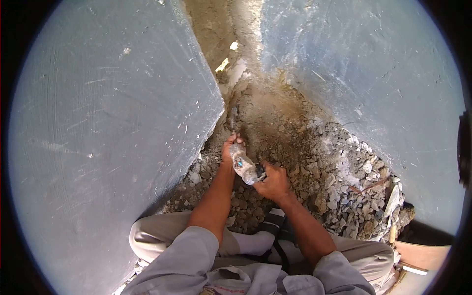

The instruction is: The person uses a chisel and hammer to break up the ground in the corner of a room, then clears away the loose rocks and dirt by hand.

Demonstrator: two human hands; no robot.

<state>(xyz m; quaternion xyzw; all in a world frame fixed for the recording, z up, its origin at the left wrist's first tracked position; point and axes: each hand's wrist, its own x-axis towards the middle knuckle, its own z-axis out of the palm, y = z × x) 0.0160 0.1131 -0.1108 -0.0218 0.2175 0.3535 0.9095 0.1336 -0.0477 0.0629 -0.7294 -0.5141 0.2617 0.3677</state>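
Observation:
A dusty power tool (242, 163) with a pale, dirt-covered body is held between both hands, tilted from upper left to lower right. My left hand (231, 146) is closed round its front part, near the dark bit (233, 118) that points away into the dirt. Round the dark rear handle, my right hand (273, 181) is closed. The bit's far end is hard to make out against the brown soil (275, 113) and dust.
Grey-blue wall or slab surfaces stand left (118, 108) and right (364, 64). Broken rubble (354, 196) is heaped at the right, with a rusty rod (376, 185) in it. A brownish container (424, 253) sits at the lower right. My crossed legs are below.

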